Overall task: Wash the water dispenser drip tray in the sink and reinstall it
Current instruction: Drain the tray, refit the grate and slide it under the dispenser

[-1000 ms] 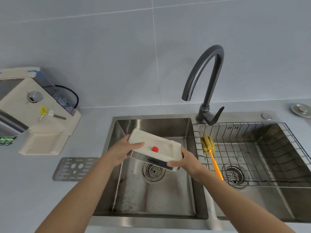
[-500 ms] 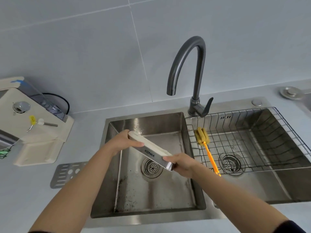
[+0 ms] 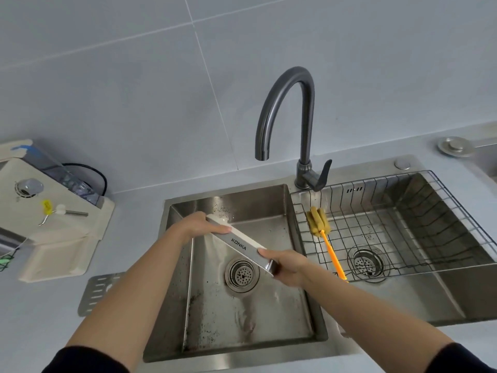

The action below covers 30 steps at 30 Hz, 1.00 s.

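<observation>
The drip tray, cream with a silver front strip marked KONKA, is held tilted over the left sink basin. Its top faces away from me, so only the front edge shows. My left hand grips its far left end. My right hand grips its near right end, above the drain. The cream water dispenser stands on the counter at the left, its tray bay bare. The dark faucet arches over the left basin; no water runs from it.
A perforated metal grate lies on the counter left of the sink. The right basin holds a wire basket with an orange-handled sponge brush. A metal cap sits on the counter at the far right.
The tray has tipped from top-up, with its red float showing, to edge-on with its top turned away. Both hands kept their grip over the left basin. My view shifted slightly.
</observation>
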Available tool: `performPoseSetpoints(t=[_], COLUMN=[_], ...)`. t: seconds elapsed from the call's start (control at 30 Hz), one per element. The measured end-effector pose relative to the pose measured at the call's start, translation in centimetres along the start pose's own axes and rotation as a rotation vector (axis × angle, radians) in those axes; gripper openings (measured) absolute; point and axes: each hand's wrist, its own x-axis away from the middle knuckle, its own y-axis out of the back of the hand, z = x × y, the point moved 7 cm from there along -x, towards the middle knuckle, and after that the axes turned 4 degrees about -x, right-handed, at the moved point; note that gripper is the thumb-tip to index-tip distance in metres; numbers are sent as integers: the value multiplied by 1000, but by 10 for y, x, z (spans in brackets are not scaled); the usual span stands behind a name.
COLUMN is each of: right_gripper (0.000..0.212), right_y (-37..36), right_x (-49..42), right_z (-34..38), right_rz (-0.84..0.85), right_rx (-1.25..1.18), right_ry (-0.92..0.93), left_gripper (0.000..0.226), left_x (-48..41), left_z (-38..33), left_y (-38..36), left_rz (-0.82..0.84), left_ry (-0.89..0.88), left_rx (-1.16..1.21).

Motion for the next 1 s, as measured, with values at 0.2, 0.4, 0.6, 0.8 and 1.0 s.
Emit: performPoseSetpoints(t=[0.2, 0.4, 0.6, 0.8, 1.0], right_gripper=[50, 29, 33, 30, 32], right_y=[-19, -2, -8, -6, -2], right_x=[15, 7, 8, 11, 10], right_z=[63, 2, 27, 33, 14], right_rz=[-124, -100, -133, -202, -155], right_rx=[345, 319, 396, 533, 411], right_ry=[296, 53, 124, 173, 86], left_gripper=[47, 50, 46, 29, 21], left_x=[19, 18, 18, 20, 20], left_z=[-28, 22, 18, 12, 21], left_y=[58, -21, -7, -3, -24], left_rz=[-178, 37, 16, -24, 22], left_ry=[-173, 39, 3, -45, 28], left_rx=[187, 246, 354, 360, 390])
